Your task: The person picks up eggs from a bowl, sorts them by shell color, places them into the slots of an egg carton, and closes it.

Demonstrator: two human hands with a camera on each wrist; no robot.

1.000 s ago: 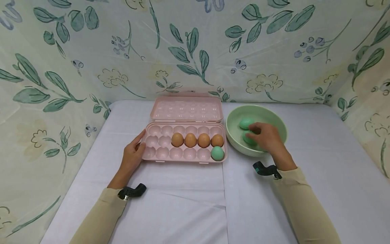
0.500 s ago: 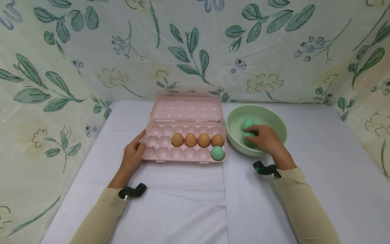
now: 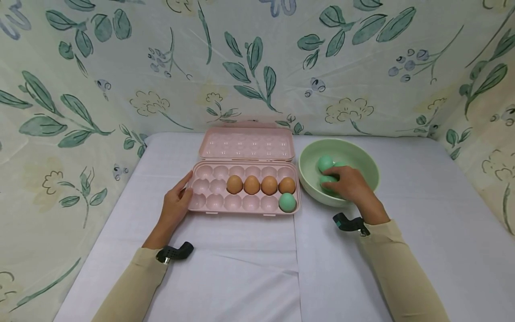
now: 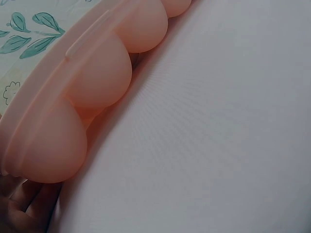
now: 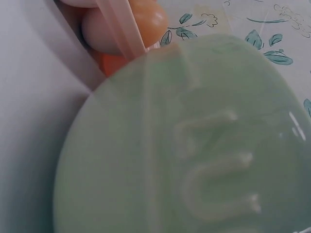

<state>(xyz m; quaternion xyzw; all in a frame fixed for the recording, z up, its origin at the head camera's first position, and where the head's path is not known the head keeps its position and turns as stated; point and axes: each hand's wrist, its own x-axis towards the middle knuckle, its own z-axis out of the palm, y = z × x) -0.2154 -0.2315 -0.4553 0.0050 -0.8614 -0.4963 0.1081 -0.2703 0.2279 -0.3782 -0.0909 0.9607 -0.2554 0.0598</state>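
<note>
**A:** What does the head camera show?

**B:** An open pale pink plastic egg tray (image 3: 245, 188) lies near the far edge of the white cloth-covered table (image 3: 241, 268), its lid folded back toward the leaf-patterned curtain (image 3: 257, 62). Four brown eggs (image 3: 260, 184) fill the right end of the middle row, and one green egg in the tray (image 3: 287, 202) sits in the near right corner cup. Just to the tray's right stands a round pale green bowl (image 3: 362, 154).

**A:** And the hands?

**B:** The left hand (image 3: 175, 206) rests against the tray's left end, thumb up along the rim, fingers relaxed, gripping nothing. The right hand (image 3: 349, 185) is down inside the bowl, fingers curled over the nearer green egg in the bowl (image 3: 327, 181). A second green egg (image 3: 325, 163) lies just behind it, touching or nearly so.

**A:** The left wrist camera?

**B:** It looks along the underside of the tray (image 4: 92, 82), rounded pink cups resting on the white cloth (image 4: 218, 136). Fingers (image 4: 24, 204) show at the bottom left corner, against the tray's end cup.

**A:** The right wrist camera?

**B:** The outer wall of the bowl (image 5: 194, 155) fills it, blurred. Beyond its rim the tray's corner (image 5: 114, 29) shows, with a brown egg (image 5: 148, 22) seen through the plastic. The hand itself is out of sight there.
</note>
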